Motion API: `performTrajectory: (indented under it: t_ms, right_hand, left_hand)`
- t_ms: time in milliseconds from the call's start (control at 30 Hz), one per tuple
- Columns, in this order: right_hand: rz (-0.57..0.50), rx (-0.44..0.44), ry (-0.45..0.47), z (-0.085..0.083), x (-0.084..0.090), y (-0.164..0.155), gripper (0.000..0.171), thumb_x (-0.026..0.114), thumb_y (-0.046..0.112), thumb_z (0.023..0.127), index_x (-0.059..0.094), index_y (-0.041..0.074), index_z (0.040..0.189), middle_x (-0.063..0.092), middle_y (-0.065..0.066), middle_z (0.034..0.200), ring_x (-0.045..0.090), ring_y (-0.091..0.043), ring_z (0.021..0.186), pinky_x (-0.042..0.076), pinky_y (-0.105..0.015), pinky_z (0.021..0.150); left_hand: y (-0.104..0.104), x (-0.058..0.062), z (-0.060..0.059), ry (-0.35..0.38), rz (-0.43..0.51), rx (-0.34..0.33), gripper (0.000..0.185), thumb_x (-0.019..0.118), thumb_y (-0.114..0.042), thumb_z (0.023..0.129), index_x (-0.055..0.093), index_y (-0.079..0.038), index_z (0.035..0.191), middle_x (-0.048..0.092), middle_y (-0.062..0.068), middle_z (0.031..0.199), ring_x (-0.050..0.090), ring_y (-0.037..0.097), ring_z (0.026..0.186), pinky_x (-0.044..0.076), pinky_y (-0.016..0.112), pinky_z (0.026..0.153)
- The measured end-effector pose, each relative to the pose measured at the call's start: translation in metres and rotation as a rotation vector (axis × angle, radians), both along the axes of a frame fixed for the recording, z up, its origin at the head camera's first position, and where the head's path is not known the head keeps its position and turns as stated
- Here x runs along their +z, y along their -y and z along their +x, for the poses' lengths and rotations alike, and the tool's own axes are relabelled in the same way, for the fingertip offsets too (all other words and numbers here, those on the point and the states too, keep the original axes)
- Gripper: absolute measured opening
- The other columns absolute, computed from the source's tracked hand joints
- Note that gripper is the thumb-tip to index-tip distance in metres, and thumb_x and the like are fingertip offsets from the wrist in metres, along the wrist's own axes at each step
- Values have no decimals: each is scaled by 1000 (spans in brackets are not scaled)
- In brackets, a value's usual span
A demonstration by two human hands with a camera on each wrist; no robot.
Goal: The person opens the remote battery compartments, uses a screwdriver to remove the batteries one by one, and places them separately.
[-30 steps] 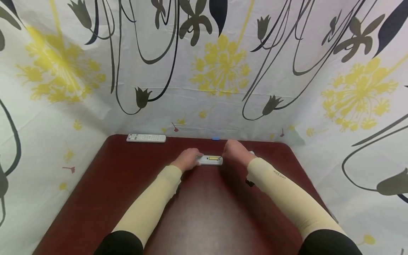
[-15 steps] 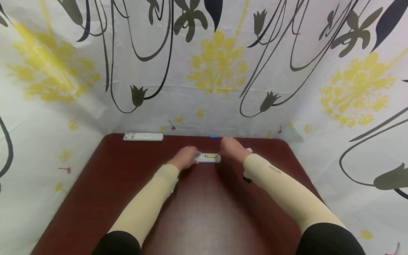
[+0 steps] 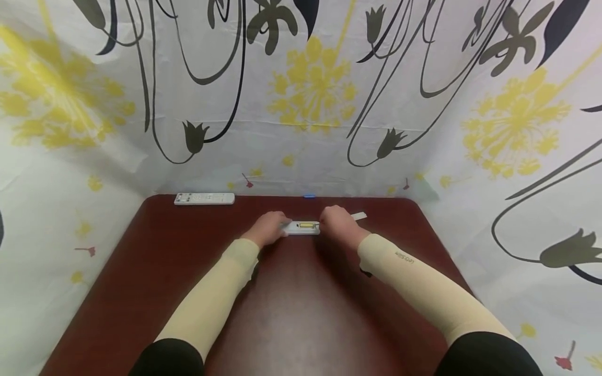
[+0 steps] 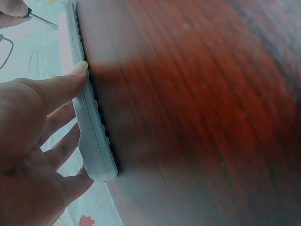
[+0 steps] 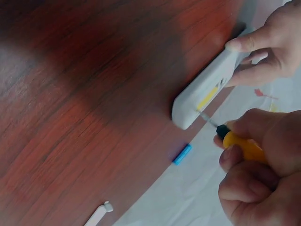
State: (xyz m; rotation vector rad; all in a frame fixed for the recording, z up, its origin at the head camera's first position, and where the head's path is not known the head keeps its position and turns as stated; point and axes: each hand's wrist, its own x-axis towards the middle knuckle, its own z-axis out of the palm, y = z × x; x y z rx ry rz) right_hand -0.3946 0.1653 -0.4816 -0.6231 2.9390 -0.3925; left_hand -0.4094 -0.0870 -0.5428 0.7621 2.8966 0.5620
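Observation:
A white remote (image 3: 303,227) lies face down mid-table with its battery bay open and a yellow battery (image 5: 207,98) showing. My left hand (image 3: 273,227) grips the remote's left end, thumb (image 4: 70,80) on one long edge and fingers on the other. My right hand (image 3: 331,223) is curled round a small screwdriver with a yellow handle (image 5: 244,147). The screwdriver's metal tip sits at the battery bay. A white battery cover (image 3: 358,215) lies just right of the right hand.
A second white remote (image 3: 204,198) lies at the back left of the dark red table (image 3: 301,313). A small blue piece (image 3: 309,196) rests at the back edge. Flower-patterned cloth (image 3: 305,94) walls the table on three sides.
Both hands stay at the face-down remote. The right hand has drawn slightly closer to it, leaving the battery cover in plain sight. The head view has drifted a little.

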Motion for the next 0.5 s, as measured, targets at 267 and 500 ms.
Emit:
performTrajectory:
  t_ms: [267, 500]
  right_hand:
    - [5, -19, -32, 1, -3, -3, 36, 63, 2, 100, 69, 10, 66, 46, 4, 57, 30, -14, 57, 38, -33, 55]
    - [-24, -42, 14, -4, 0, -5, 27, 64, 3, 99, 79, 4, 76, 58, 5, 62, 35, -13, 59, 40, -33, 58]
  left_hand:
    - [-3, 0, -1, 30, 6, 36, 47, 77, -20, 107, 68, -13, 153, 63, 12, 154, 56, 32, 146, 45, 47, 122]
    - [-1, 1, 1, 36, 3, 46, 47, 77, -21, 107, 69, -14, 152, 65, 11, 151, 58, 30, 142, 46, 46, 121]
